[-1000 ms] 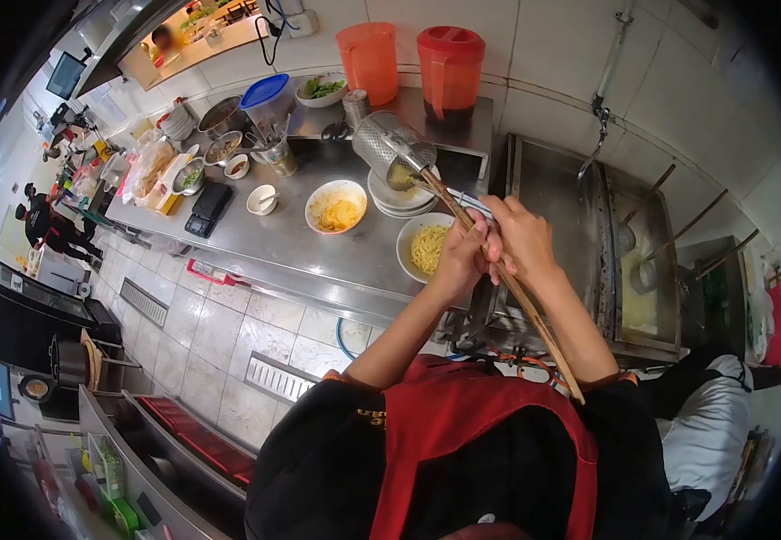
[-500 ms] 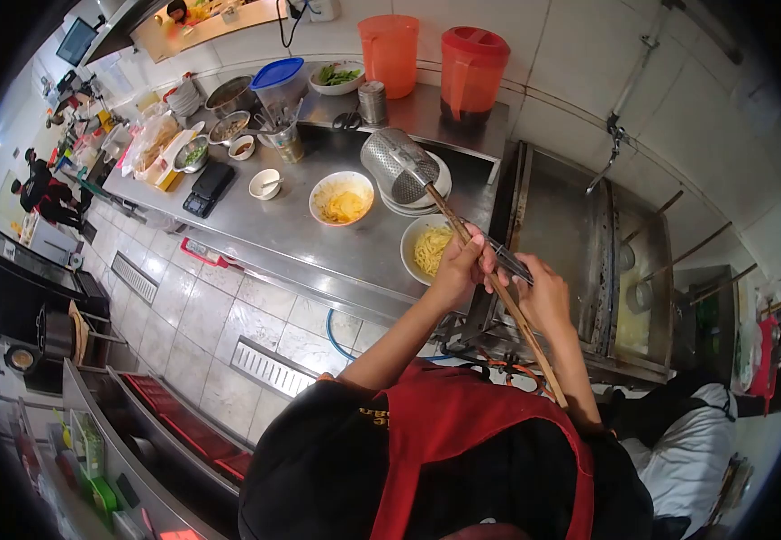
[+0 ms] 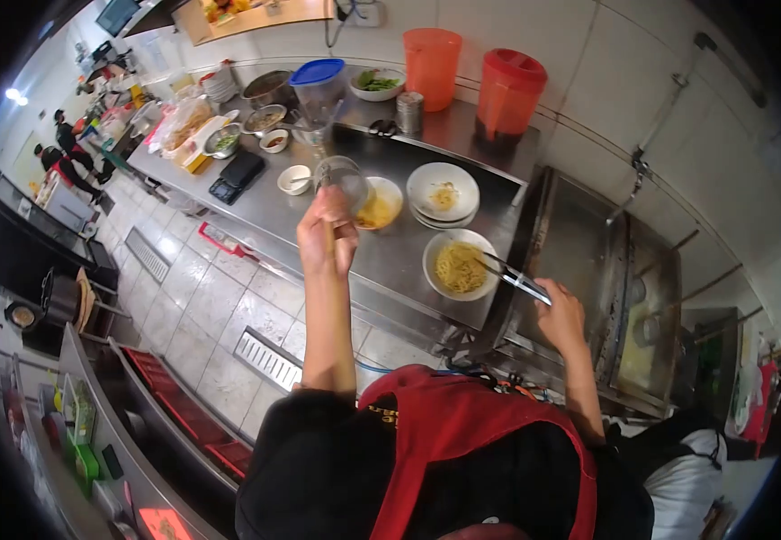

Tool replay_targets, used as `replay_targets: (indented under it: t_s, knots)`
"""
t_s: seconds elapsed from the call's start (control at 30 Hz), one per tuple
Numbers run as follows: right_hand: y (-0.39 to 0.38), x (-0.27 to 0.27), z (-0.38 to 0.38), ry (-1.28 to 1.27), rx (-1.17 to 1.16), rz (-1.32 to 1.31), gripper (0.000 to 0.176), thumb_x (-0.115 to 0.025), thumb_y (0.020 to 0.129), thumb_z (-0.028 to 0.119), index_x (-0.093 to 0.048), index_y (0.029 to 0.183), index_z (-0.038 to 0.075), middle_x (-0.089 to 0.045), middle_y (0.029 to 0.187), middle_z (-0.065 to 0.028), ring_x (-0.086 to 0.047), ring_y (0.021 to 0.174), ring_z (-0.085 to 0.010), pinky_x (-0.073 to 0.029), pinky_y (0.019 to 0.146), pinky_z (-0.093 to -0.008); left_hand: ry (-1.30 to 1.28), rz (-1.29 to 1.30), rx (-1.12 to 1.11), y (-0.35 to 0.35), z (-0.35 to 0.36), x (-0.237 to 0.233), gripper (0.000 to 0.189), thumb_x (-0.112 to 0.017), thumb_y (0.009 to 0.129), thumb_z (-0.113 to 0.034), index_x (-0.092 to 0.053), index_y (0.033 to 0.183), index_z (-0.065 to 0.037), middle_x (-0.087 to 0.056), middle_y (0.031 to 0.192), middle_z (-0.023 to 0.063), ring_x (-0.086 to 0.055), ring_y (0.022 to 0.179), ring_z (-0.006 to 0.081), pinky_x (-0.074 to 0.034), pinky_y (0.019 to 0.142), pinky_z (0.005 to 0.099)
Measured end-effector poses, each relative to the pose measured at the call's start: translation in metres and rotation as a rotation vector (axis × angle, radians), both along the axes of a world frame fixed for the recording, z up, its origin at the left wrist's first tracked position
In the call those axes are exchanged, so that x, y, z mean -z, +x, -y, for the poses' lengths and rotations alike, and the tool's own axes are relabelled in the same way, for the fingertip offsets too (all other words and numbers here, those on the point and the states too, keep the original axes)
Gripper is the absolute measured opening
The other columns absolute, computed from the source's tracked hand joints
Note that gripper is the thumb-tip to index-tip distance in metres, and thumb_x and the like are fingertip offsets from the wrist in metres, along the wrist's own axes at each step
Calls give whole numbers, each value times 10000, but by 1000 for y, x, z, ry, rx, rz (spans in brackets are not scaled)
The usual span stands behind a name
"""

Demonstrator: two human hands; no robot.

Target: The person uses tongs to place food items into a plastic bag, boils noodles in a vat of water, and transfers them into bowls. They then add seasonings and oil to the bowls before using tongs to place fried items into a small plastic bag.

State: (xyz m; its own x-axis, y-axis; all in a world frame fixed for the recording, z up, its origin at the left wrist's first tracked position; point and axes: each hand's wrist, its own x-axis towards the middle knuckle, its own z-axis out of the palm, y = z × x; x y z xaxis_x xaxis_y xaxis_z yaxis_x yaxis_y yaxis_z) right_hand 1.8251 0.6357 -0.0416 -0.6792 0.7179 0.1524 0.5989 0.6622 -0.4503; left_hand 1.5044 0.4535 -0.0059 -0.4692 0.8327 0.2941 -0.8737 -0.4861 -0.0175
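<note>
Far left: steel worktop [image 3: 264,214] runs from upper left toward centre. On it sit a black scale [image 3: 241,168] and, just beside that, a small white cup [image 3: 294,179].

Left of centre: left hand [image 3: 327,236] is raised over the worktop's front edge, arm nearly straight. Its grip is closed tight on the thin handle of a strainer [image 3: 342,175]. The strainer is a cylindrical metal basket, motion-blurred and greyish, sitting just above the fingers. Contents cannot be told. It partly covers a white bowl of yellow food [image 3: 381,206] on the worktop behind it.

Centre: a stack of white plates [image 3: 443,191] stands near the yellow bowl, the top plate carrying a small pale scrap. Just in front of the stack, near the worktop's right end, is the noodle bowl [image 3: 459,266]. It is round, white and upright, with a heap of pale yellow noodles filling most of it.

Right of centre: metal tongs [image 3: 516,280] slant down from the noodle bowl's right rim, tips over the noodles. The right hand [image 3: 561,315] has its grip clamped on their lower end, the hand low and close to the worktop corner.

Right: a steel boiler tank [image 3: 588,243] adjoins the worktop. Two orange jugs [image 3: 432,56] stand on the shelf behind, by the tiled wall.
</note>
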Motion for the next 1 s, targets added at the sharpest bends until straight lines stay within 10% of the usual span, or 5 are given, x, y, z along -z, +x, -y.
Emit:
replay_targets:
  t_s: [0.33,0.77,1.0]
  knots:
    - [-49,-32,11,-216,-166,-202,303,-591,734,25,-542,1027,81,-601,927,-149,-583,823,-343,-446,690,-375,237,81,-8,-3,75,6,273,-248,961,-199,-358,1011,46,-481,738,35,-600,698,152,-436,479,222]
    - [-197,116,-38,65,-51,-341,427,-519,787,65,-375,1190,62,-554,1013,-199,-561,902,-369,-460,733,-435,88,-121,-124,26,83,-1,166,-250,966,-207,-330,955,-61,-428,609,-8,-442,460,83,-291,374,200]
    - [-212,151,-80,-52,-169,-136,349,-460,804,139,-484,1130,19,-572,989,-201,-564,905,-343,-456,765,-438,58,-168,-76,47,35,-10,261,-296,958,-258,-399,1043,-33,-513,836,33,-526,701,108,-413,463,221]
